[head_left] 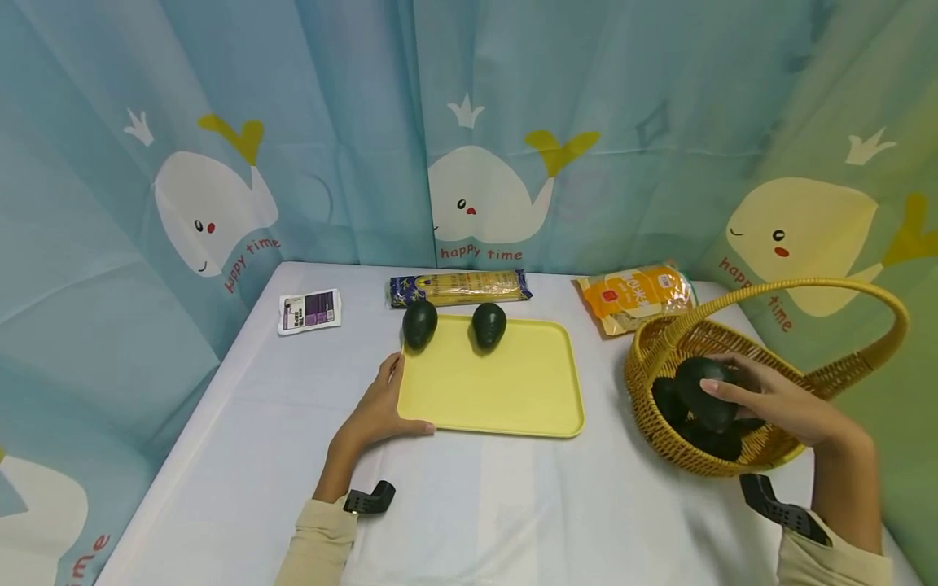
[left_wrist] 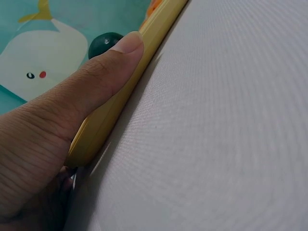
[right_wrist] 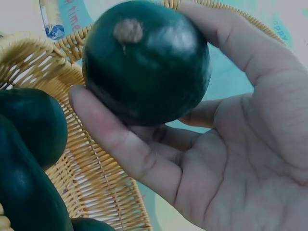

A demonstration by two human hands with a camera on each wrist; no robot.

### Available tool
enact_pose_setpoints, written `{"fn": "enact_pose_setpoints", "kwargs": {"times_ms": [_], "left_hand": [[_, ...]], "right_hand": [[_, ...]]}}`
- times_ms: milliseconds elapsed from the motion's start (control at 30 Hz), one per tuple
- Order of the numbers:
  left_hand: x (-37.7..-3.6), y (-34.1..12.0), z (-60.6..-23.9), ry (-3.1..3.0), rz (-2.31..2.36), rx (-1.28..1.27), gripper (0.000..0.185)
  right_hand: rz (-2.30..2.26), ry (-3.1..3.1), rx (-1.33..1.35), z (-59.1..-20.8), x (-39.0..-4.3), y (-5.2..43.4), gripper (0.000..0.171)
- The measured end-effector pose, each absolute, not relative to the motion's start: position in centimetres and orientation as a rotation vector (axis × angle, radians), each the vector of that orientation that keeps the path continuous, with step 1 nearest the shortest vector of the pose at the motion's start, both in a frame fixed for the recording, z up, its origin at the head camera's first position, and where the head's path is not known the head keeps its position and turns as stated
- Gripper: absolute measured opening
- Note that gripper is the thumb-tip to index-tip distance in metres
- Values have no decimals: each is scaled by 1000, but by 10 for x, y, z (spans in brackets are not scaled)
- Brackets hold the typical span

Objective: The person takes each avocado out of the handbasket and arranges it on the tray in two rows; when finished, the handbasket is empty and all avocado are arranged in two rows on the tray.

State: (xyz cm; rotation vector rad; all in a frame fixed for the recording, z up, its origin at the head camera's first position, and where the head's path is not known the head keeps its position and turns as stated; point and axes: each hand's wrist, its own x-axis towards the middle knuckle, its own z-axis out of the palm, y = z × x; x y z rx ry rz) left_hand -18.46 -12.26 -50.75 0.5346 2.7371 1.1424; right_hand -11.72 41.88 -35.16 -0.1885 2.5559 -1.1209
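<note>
In the head view my right hand (head_left: pixel 780 395) holds a dark green avocado (head_left: pixel 703 391) over a wicker basket (head_left: pixel 677 456). The right wrist view shows that avocado (right_wrist: pixel 144 72) between thumb and fingers, its brown stem end facing the camera. More avocados (right_wrist: pixel 31 125) lie below it in the basket. My left hand (head_left: pixel 377 411) grips the near left corner of a yellow tray (head_left: pixel 491 387), the thumb along the front edge and the fingers at the left side. Two avocados sit along the tray's back edge, one (head_left: pixel 420 325) at the left corner and one (head_left: pixel 488 325) nearer the middle.
Behind the tray lies a long pack of noodles (head_left: pixel 462 288). A small white and purple packet (head_left: pixel 310 311) is at the back left. An orange bag (head_left: pixel 636 297) lies behind the basket, whose tall handle (head_left: pixel 791 285) arches over it. A whale-print curtain (head_left: pixel 352 163) borders the table.
</note>
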Motion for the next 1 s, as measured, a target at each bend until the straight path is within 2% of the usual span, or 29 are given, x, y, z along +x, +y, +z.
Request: {"fn": "enact_pose_setpoints", "kwargs": {"times_ms": [333,1000], "left_hand": [[-185,-123,-509,2733,1135,529,139],[-184,-122,-506,2730,1132,512,139]], "right_hand": [[-1033,2596,-223,-351,-109,404,54],[-1095,2520,-326,-363,-100,368,45]]}}
